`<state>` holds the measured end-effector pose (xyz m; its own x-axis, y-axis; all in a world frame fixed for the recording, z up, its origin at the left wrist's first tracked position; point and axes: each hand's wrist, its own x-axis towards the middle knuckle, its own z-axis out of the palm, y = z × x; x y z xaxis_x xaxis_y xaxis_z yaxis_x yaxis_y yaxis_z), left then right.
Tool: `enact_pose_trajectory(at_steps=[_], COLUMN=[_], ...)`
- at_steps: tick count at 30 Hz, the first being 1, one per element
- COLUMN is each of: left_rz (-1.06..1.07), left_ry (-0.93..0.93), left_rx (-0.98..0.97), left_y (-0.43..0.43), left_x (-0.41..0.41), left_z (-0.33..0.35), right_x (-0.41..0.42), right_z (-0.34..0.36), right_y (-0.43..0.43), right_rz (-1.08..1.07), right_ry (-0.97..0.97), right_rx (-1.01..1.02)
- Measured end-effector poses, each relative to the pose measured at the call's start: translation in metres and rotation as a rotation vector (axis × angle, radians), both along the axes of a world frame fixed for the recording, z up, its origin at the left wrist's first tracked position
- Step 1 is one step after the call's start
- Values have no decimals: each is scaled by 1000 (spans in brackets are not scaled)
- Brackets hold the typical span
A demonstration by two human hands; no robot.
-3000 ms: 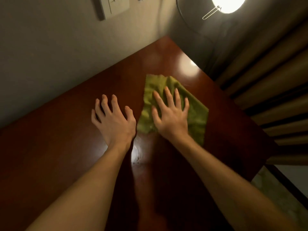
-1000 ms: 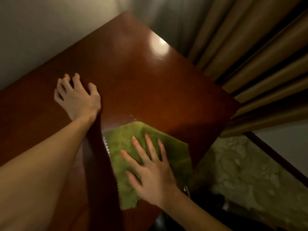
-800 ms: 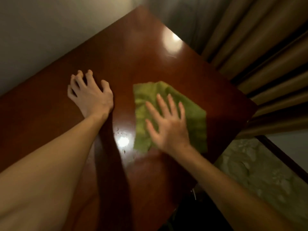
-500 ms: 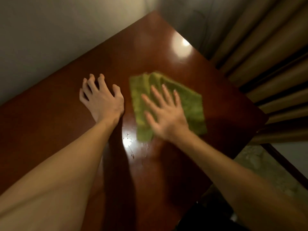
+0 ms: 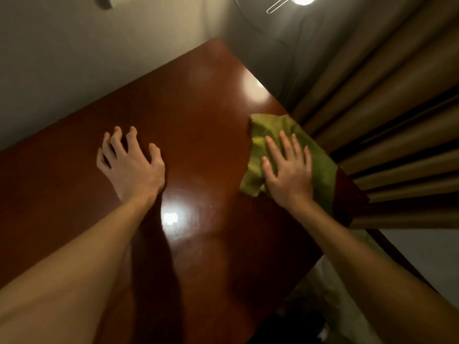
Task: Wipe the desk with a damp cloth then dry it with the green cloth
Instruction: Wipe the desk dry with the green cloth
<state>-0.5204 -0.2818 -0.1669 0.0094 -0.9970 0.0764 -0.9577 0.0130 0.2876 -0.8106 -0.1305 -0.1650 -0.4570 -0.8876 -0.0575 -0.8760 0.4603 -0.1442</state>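
Observation:
The dark red wooden desk [image 5: 198, 125] fills the middle of the head view, glossy with lamp glare. A green cloth [image 5: 323, 170] lies bunched at the desk's right edge. My right hand [image 5: 288, 170] presses flat on it with straight, spread fingers. My left hand [image 5: 131, 165] rests on the bare desk to the left, propped on its fingertips and holding nothing. No damp cloth is in view.
A pale wall [image 5: 74, 58] runs along the desk's far side. Brown curtains [image 5: 385, 108] hang right beside the desk's right edge. A lit lamp [image 5: 303, 0] shines at the top. Patterned floor [image 5: 335, 294] shows below the desk's near right corner.
My right hand has slid the green cloth from the desk's middle out to the right edge. My left hand has stayed planted on the desk.

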Motion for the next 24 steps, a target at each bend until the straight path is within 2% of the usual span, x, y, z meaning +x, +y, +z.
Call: enact_pose_trajectory(at_steps=[3, 6, 8, 13, 16, 19, 24], left_rz=[9, 16, 18, 1, -18, -48, -281], left_ry=[2, -1, -7, -8, 0, -32, -142], left_rx=[-10, -9, -10, 3, 21, 89, 264], left_y=[0, 0, 1, 2, 1, -1, -17], left_x=[-3, -5, -5, -3, -2, 0, 39], left_z=[0, 2, 4, 2, 4, 9, 28], right_x=[-53, -63, -51, 20, 70, 97, 154], right_z=[-3, -3, -4, 3, 3, 2, -1], right_y=[-24, -8, 12, 78, 80, 25, -49], right_rz=[-142, -192, -173, -352, -176, 31, 181], right_ry=[-32, -48, -17, 0, -6, -10, -38], right_rx=[-16, -50, -51, 7, 71, 56, 45])
